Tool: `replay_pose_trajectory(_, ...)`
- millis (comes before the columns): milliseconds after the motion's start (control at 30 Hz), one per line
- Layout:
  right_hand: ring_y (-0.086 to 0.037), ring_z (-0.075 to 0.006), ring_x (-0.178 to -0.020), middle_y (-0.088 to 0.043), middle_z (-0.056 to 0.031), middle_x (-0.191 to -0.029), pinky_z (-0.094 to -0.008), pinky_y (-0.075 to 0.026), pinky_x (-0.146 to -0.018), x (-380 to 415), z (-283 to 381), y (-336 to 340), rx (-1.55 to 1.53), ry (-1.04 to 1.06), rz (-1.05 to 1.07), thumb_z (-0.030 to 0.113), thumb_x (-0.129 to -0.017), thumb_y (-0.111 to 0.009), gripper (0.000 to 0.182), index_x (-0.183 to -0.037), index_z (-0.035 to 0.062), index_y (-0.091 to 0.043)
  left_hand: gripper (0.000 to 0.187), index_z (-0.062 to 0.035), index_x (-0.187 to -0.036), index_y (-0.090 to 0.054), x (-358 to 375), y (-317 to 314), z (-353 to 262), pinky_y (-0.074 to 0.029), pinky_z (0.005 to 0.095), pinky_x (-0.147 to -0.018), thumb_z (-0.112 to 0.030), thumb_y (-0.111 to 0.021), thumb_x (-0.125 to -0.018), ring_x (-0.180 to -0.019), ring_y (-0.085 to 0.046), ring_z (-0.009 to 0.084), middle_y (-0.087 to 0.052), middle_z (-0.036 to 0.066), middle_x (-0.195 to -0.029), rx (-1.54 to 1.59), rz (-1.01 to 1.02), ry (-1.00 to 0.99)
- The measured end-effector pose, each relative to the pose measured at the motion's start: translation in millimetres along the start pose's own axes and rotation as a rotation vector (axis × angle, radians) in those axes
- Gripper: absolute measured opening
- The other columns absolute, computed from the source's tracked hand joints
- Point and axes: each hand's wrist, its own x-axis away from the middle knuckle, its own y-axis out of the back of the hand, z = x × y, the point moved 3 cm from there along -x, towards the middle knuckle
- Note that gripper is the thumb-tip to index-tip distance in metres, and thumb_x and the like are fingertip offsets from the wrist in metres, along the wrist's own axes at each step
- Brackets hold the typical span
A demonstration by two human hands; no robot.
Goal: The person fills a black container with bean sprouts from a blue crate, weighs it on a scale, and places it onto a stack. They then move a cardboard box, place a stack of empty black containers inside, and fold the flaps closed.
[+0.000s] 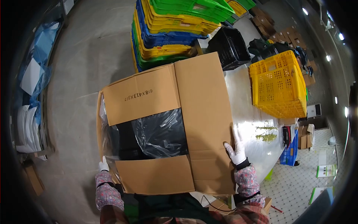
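Observation:
A large cardboard box (212, 123) stands in front of me with its flaps folded partway over. Between the flaps, clear plastic film (160, 130) covers black contents whose kind I cannot make out. At the box's near left corner, my left hand (104, 164), in a white glove, is closed on the edge of the upright left flap; some of its fingers are hidden. Against the outer edge of the wide right flap rests my right hand (236, 149), also gloved, with fingers stretched out and thumb apart over the cardboard.
Stacked green, yellow and blue crates (167, 33) rise beyond the box. Black baskets (229, 48) and a yellow perforated crate (278, 86) stand on the shiny metal table (257, 145). A shelf with plastic-wrapped goods (31, 78) lines the left. A blue crate (289, 151) sits lower right.

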Motion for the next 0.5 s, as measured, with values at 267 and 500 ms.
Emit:
replay_pose_trajectory(267, -0.031, -0.0375, -0.139, -0.035, -0.0237, -0.147, -0.0427, -0.026, -0.112, 2.0, 28.5, 1.4, -0.022, 0.006, 0.211, -0.005, -0.08, -0.061, 0.063, -0.14, 0.0073, -0.045, 0.086, 0.0117, -0.104, -0.062, 4.5, 1.9, -1.9, -0.042, 0.0505, -0.093, -0.07, -0.041, -0.087, -0.107, -0.055, 0.0484, -0.06, 0.034, -0.107, -0.037, -0.068, -0.042)
replay_pose_trajectory(500, -0.033, -0.0336, -0.139, -0.041, -0.0207, -0.144, -0.0408, -0.027, -0.112, 3.0, 22.3, 5.0, -0.07, 0.012, 0.16, -0.008, -0.078, -0.059, 0.062, -0.137, 0.0047, -0.048, 0.087, 0.0097, -0.109, -0.062, -16.3, 2.7, 3.9, -0.042, 0.0503, -0.096, -0.071, -0.04, -0.086, -0.11, -0.054, 0.0474, -0.059, 0.035, -0.11, -0.148, -0.027, 0.029)
